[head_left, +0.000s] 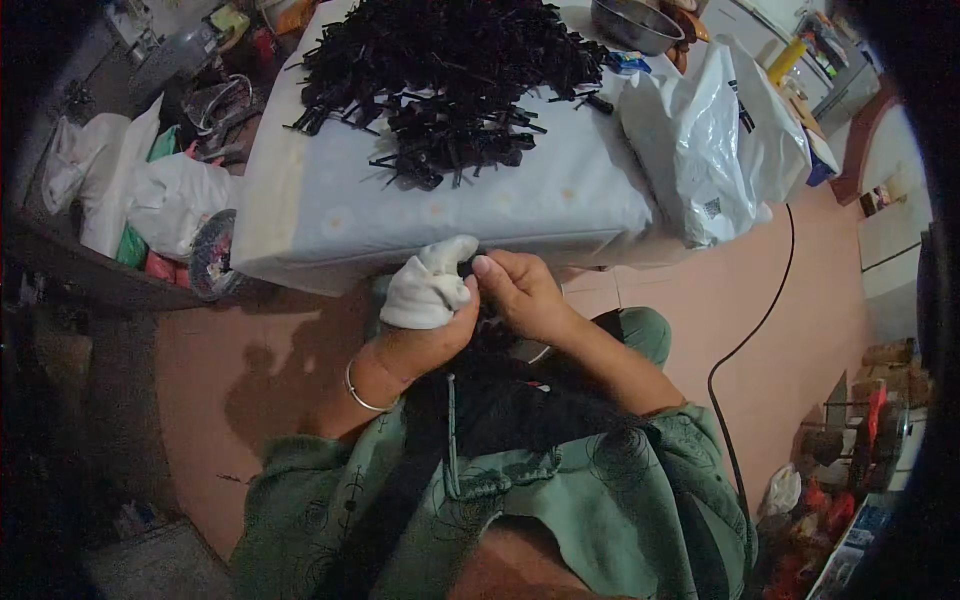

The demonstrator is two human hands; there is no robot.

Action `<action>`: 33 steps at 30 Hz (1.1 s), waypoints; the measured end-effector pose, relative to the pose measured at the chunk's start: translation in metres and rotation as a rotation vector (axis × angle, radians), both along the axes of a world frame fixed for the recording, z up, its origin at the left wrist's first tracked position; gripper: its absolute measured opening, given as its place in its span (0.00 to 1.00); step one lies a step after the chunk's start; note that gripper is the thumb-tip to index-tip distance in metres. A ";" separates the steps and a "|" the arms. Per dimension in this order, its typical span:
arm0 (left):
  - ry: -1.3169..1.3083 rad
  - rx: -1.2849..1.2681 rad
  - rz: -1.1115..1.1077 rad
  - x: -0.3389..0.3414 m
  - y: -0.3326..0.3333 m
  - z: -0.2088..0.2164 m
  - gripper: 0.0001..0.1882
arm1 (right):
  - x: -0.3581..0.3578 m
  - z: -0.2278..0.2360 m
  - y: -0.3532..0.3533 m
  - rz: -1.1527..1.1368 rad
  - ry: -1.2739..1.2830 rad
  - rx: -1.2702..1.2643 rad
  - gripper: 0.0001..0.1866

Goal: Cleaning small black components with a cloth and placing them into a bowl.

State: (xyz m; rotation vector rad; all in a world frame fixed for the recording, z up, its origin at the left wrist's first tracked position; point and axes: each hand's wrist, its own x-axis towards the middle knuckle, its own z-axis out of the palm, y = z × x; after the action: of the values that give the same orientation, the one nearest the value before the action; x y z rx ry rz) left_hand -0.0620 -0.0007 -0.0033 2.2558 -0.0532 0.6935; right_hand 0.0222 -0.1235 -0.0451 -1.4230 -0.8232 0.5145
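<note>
My left hand [430, 295], wrapped in a white glove or cloth with the thumb bare, is closed in front of the table's near edge. Between it and my bare right hand [524, 293] is a small black piece [466, 268], mostly hidden by the fingers. My right thumb and bent forefinger pinch at it from the right. Beyond my hands, a large heap of black plastic pieces [450, 80] with thin stems lies on the table [390, 215], which has a pale flowered cover. The held piece looks similar in colour, but its shape cannot be made out.
A white plastic bag [700, 150] stands at the table's right end, near a metal bowl [638, 25]. White sacks [170, 200] and a dark round basket [212, 255] crowd the left side. A black cable [745, 350] runs across the reddish floor at right.
</note>
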 end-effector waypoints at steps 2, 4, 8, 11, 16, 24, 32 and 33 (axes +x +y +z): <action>-0.021 0.065 0.023 0.002 -0.001 -0.007 0.17 | -0.005 0.007 0.001 -0.027 0.109 -0.011 0.17; -0.023 0.082 0.037 0.004 -0.003 -0.015 0.17 | -0.009 0.000 0.006 -0.061 0.109 0.033 0.17; -0.113 -0.024 0.018 -0.001 -0.005 -0.013 0.17 | -0.012 0.002 0.001 -0.080 -0.005 0.014 0.16; 0.075 -0.476 -0.035 0.000 -0.005 -0.020 0.18 | -0.005 0.016 -0.008 -0.001 -0.059 -0.068 0.17; -0.047 -0.007 0.001 -0.004 -0.005 -0.009 0.16 | -0.012 0.008 0.001 -0.054 -0.001 -0.025 0.18; -0.057 -0.333 -0.026 0.002 0.002 -0.020 0.13 | -0.010 0.017 -0.006 0.011 0.226 -0.017 0.18; 0.039 -1.014 -0.228 0.002 0.009 -0.010 0.12 | -0.023 0.045 -0.025 -0.103 -0.586 0.028 0.13; 0.040 -0.993 -0.221 0.002 0.007 -0.010 0.13 | -0.024 0.044 -0.026 -0.077 -0.661 0.077 0.20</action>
State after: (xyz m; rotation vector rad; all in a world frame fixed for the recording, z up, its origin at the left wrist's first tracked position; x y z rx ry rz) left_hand -0.0604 0.0066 -0.0133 1.2823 0.0536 0.4101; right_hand -0.0020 -0.1491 -0.0010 -1.5625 -1.2856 -0.0654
